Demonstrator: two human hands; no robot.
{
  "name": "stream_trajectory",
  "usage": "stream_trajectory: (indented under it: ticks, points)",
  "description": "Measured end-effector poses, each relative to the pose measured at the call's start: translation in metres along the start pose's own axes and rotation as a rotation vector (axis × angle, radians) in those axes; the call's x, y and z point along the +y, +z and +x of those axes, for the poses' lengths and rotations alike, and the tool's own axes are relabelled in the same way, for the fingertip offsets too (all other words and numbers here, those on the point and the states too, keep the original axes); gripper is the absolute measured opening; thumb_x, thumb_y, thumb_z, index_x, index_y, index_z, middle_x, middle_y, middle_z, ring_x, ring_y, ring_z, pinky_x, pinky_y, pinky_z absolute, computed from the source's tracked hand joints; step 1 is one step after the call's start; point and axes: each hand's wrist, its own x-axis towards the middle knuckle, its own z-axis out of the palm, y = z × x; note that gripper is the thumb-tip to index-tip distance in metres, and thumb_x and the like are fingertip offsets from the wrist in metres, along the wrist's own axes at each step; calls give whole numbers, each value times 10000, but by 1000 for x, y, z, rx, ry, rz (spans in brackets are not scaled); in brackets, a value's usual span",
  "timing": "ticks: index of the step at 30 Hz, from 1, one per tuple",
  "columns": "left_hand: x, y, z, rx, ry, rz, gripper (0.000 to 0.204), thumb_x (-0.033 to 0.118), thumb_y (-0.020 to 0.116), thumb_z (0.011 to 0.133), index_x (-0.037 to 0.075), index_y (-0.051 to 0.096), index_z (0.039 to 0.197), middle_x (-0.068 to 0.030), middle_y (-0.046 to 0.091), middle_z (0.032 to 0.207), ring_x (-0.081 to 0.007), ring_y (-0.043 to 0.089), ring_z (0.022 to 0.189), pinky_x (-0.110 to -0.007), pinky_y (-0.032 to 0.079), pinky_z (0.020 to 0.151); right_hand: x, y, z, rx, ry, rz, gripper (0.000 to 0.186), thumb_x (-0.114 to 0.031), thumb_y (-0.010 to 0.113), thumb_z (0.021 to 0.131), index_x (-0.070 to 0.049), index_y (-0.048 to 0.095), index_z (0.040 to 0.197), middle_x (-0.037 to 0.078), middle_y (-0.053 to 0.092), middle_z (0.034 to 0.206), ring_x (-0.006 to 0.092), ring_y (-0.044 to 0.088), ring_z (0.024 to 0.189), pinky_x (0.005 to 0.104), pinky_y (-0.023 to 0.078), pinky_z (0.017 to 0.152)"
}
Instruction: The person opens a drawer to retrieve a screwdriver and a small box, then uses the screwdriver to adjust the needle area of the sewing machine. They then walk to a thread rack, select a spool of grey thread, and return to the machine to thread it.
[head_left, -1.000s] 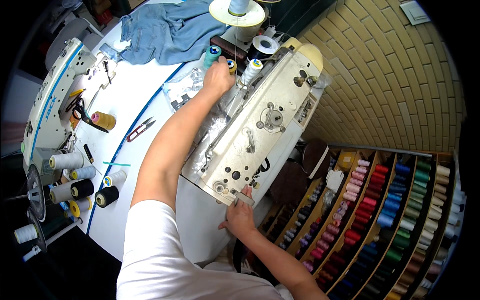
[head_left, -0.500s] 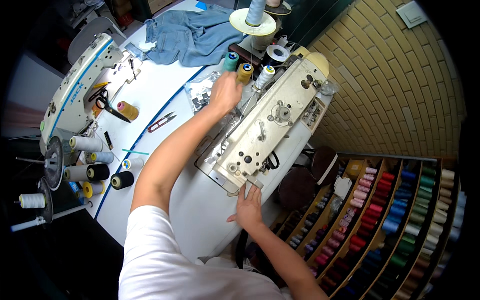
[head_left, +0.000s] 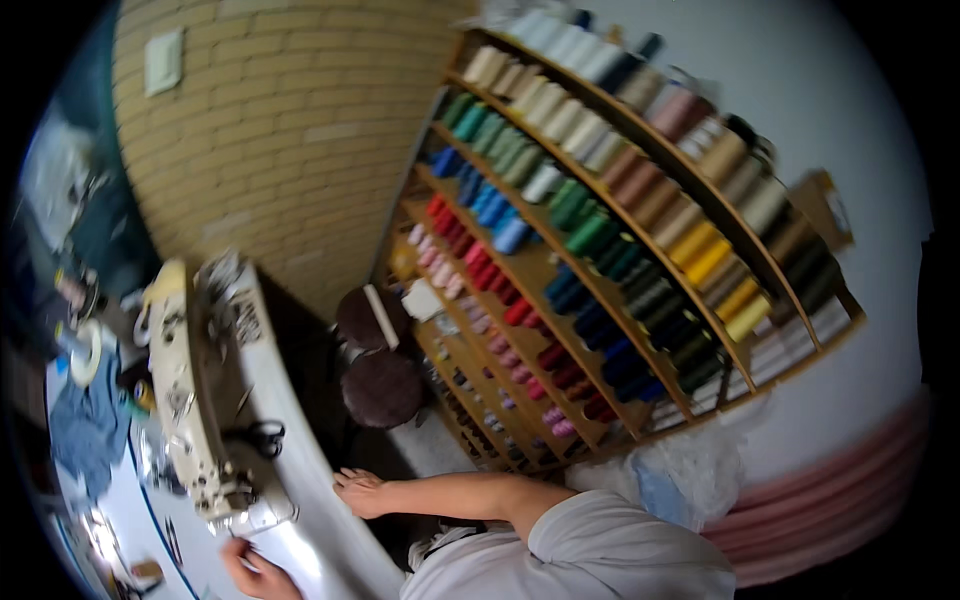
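Observation:
A cream sewing machine (head_left: 178, 375) stands lengthwise on the white table (head_left: 310, 480). Just below its needle end is my left hand (head_left: 258, 572), partly cut off by the lower edge. Its fingers are smeared by motion, and whether they hold anything does not show. My right hand (head_left: 360, 491) rests on the table's right edge with its fingers laid out, holding nothing. Beside the machine lies a pair of black-handled scissors (head_left: 265, 437).
A slanted wooden rack (head_left: 640, 425) of coloured thread spools fills the right side. Two round brown seats (head_left: 382, 388) sit between rack and table. Blue jeans (head_left: 92, 425) lie at the left. Clear plastic bags (head_left: 690, 465) are below the rack.
The view has swung right toward the thread rack. My left hand has come back from the thread cones to the machine's needle end. My right hand has left the machine for the table edge.

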Motion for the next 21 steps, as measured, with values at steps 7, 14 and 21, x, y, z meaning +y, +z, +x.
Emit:
stream_trajectory:
  ticks: [7,14,21]
  points:
    - [76,72,-136,-719,-122,-380,208,-48,492,836,6,626,986,-128,610,926,-236,578,854,-341,483,778,113,-85,-119,509,251,216,309,-207,725,803,22,622,983,248,627,1065,434,609,1028,505,494,884]
    - [119,99,-107,-936,79,-380,220,-55,471,831,9,605,995,-140,572,951,-265,557,870,-348,470,779,103,-260,-269,918,492,321,222,-194,643,926,10,657,1014,144,653,869,293,639,768,452,535,737]
    - [224,73,2,-665,414,-485,113,12,512,805,-34,584,879,-151,618,881,-273,607,852,-357,478,779,78,-278,-326,1181,416,246,133,-153,661,877,-32,684,929,162,713,899,294,701,815,376,539,704]
